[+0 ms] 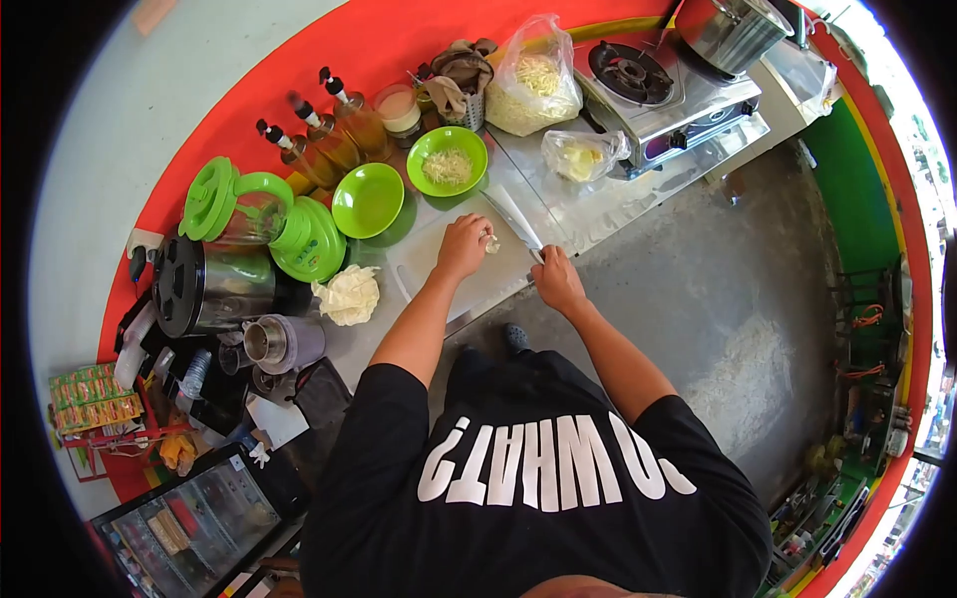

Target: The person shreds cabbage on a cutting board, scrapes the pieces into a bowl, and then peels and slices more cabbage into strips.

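My right hand [559,280] is closed around the handle of a knife [513,216], its long blade pointing up and to the left over the counter. My left hand [466,247] has its fingers curled around a small whitish piece of food [492,244] above a pale cutting board [429,261]. What kind of food it is cannot be made out. Just beyond the board stands a green bowl [447,161] with pale shreds in it. Beside that is another green bowl [368,200] with nothing visible inside. A crumpled cream-coloured bundle [348,295] lies left of the board.
A gas stove [663,95] with a steel pot [733,35] is at the back right. Plastic bags [536,80] of pale food sit near it. Pump bottles [359,125], a green blender [264,209] and a steel flask [284,341] line the left side.
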`<act>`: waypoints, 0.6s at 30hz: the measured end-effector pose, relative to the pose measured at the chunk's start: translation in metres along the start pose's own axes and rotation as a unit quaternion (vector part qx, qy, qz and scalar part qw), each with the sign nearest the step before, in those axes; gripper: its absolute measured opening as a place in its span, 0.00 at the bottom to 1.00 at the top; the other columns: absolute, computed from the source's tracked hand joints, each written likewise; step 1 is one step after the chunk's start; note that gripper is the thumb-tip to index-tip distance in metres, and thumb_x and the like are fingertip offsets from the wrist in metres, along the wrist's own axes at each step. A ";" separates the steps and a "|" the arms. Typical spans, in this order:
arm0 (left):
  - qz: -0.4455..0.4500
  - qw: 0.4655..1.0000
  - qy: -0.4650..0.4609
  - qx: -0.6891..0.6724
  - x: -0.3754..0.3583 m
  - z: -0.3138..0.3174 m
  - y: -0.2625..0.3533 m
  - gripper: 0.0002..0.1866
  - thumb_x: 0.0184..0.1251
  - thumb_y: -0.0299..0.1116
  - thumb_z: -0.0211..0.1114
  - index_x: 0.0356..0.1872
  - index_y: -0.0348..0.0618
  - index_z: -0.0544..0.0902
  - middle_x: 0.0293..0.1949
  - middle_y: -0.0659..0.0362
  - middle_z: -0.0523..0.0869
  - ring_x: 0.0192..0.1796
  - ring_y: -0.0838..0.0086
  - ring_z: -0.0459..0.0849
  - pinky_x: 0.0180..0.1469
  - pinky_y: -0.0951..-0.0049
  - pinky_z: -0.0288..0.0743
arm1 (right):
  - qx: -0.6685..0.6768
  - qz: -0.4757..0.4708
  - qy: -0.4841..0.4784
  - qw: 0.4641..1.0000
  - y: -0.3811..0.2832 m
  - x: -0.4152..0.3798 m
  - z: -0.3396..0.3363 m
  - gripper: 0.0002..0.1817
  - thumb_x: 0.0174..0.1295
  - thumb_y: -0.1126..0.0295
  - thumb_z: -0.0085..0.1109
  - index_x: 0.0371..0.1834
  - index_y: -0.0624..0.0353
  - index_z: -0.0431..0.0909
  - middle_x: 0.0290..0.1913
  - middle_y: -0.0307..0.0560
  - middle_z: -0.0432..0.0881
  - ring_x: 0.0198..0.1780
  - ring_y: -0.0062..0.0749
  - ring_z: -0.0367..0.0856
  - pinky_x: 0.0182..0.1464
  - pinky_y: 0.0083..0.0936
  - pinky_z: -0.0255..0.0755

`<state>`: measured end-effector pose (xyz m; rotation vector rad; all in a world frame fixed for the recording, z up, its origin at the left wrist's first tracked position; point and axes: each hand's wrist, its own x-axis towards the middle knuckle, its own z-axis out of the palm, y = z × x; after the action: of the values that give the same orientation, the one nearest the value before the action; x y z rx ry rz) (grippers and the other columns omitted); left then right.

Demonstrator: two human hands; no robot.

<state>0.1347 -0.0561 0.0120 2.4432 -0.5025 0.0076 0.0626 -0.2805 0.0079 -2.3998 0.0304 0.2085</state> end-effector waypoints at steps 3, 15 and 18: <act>-0.067 0.995 0.030 0.073 -0.015 0.016 -0.004 0.08 0.62 0.26 0.68 0.42 0.46 0.82 0.45 0.56 0.84 0.52 0.55 0.80 0.53 0.55 0.73 | 0.023 -0.033 0.000 0.999 0.009 -0.004 -0.002 0.17 0.70 0.64 0.54 0.53 0.67 0.73 0.51 0.70 0.81 0.52 0.67 0.81 0.54 0.55 0.75; -0.128 0.971 0.195 0.057 -0.050 0.022 0.015 0.08 0.63 0.26 0.68 0.43 0.41 0.85 0.44 0.55 0.86 0.50 0.55 0.82 0.54 0.57 0.74 | -0.105 -0.095 -0.117 0.983 -0.016 -0.021 -0.006 0.16 0.77 0.58 0.50 0.49 0.63 0.69 0.30 0.63 0.86 0.35 0.65 0.86 0.38 0.56 0.79; -0.139 0.968 0.206 0.045 -0.049 0.033 0.011 0.04 0.63 0.27 0.69 0.37 0.41 0.88 0.42 0.57 0.87 0.49 0.57 0.82 0.54 0.59 0.76 | -0.157 -0.119 -0.138 0.971 -0.023 -0.016 -0.011 0.16 0.77 0.59 0.50 0.48 0.63 0.69 0.30 0.63 0.87 0.34 0.61 0.88 0.37 0.53 0.81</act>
<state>0.0811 -0.0663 -0.0138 2.4857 0.0266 0.4204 0.0500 -0.2711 0.0336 -2.6365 -0.4479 0.4605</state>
